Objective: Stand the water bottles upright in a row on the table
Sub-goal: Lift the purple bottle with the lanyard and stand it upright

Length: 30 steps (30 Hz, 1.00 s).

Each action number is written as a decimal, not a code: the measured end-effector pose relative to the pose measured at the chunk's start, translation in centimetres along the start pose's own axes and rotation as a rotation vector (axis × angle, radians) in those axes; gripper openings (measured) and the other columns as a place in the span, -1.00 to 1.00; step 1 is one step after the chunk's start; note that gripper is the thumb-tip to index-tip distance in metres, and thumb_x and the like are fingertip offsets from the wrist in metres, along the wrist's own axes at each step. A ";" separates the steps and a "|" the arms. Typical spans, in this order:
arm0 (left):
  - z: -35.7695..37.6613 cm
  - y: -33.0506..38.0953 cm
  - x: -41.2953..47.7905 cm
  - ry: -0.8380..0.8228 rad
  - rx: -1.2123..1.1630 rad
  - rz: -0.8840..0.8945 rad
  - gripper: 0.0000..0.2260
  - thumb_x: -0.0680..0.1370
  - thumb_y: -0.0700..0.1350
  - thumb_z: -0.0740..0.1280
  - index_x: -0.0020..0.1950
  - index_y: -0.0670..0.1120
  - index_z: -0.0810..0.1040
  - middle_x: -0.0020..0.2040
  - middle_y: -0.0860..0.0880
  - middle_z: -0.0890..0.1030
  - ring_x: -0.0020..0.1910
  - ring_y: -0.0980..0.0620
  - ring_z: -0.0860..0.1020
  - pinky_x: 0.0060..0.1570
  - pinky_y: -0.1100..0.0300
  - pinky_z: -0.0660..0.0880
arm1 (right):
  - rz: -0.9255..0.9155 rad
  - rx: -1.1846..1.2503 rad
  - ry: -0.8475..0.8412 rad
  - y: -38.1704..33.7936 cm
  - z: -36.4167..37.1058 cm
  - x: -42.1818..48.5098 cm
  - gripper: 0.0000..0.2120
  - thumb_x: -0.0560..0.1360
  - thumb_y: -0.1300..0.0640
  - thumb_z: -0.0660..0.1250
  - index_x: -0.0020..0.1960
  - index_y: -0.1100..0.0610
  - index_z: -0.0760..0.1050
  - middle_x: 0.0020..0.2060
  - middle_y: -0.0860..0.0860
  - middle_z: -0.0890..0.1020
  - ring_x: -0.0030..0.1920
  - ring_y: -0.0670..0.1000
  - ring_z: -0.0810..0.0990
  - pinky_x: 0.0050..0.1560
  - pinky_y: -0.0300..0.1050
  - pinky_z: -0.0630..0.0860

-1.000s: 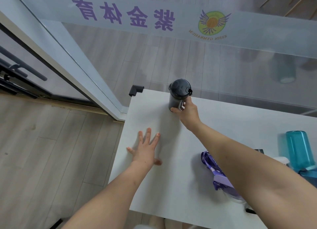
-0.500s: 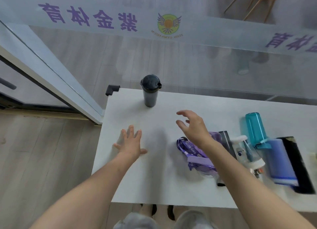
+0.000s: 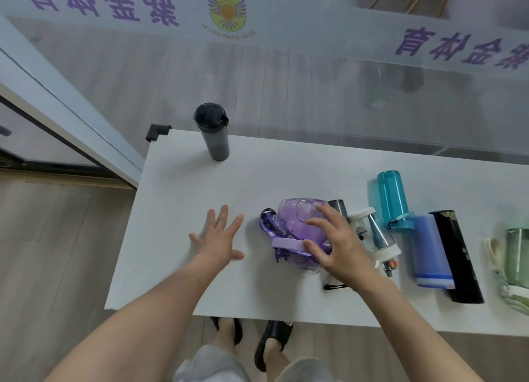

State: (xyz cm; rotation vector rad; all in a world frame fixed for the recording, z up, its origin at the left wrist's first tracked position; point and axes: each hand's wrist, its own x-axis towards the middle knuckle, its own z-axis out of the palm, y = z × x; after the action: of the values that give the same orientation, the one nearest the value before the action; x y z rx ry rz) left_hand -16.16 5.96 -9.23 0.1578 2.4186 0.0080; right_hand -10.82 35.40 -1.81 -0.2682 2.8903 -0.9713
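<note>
The right hand (image 3: 340, 247) has let go of the dark bottle (image 3: 216, 135), upright near the table's (image 3: 177, 238) far left corner; its fingers now curl round the purple bottle (image 3: 297, 221) lying near the front edge; the left hand (image 3: 220, 238) lies flat, fingers spread; one bottle stands, probably this one next.

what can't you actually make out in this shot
All in the head view:
- grey bottle: mostly hidden under the right hand; only one end shows.
- purple bottle: its near end is partly covered by that hand.
- green bottle: cut off by the right edge, and blurred.
- black bottle: the print on it is too small to read.
</note>
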 end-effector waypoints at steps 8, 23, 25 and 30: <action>0.2 0.0 0.1 -0.003 -0.042 -0.004 -0.04 0.45 0.32 0.43 0.58 0.35 -0.23 0.62 0.10 -0.35 0.60 -0.10 -0.32 0.28 -0.47 0.29 | -0.076 -0.136 -0.065 1.0 0.8 -0.3 -0.63 0.54 -0.29 0.29 0.02 -0.01 0.63 0.60 0.12 0.26 0.60 0.11 0.23 0.34 0.06 0.50; -0.1 0.1 0.2 -0.025 -0.089 -0.006 -0.04 0.43 0.28 0.47 0.59 0.37 -0.15 0.63 0.10 -0.34 0.61 -0.11 -0.31 0.30 -0.53 0.22 | 0.414 0.243 -0.002 -1.7 -2.3 11.0 -0.56 0.47 -0.49 0.20 0.11 -0.25 0.58 -0.05 -0.10 0.73 -0.01 0.00 0.69 0.05 0.09 0.64; 0.0 0.0 0.3 -0.026 -0.088 -0.004 -0.04 0.43 0.27 0.47 0.59 0.37 -0.15 0.63 0.10 -0.35 0.61 -0.11 -0.31 0.30 -0.52 0.23 | 0.459 0.332 -0.017 -1.2 -2.5 13.0 -0.58 0.46 -0.48 0.22 0.06 -0.23 0.60 -0.07 -0.09 0.74 -0.05 -0.01 0.72 0.04 0.13 0.67; 0.1 -0.1 0.7 -0.031 -0.066 0.004 -0.04 0.44 0.29 0.46 0.58 0.37 -0.18 0.62 0.09 -0.37 0.60 -0.12 -0.33 0.28 -0.52 0.25 | 0.541 0.444 -0.039 -0.7 -3.8 16.0 -0.69 0.61 -0.22 0.29 0.08 -0.02 0.64 -0.13 0.05 0.74 -0.13 0.12 0.74 -0.10 0.09 0.72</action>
State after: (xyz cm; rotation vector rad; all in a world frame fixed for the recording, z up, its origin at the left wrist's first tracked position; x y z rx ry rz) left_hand -16.62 5.89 -9.72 0.1318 2.3838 0.0870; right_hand -26.91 34.10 1.32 0.4870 2.4000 -1.4032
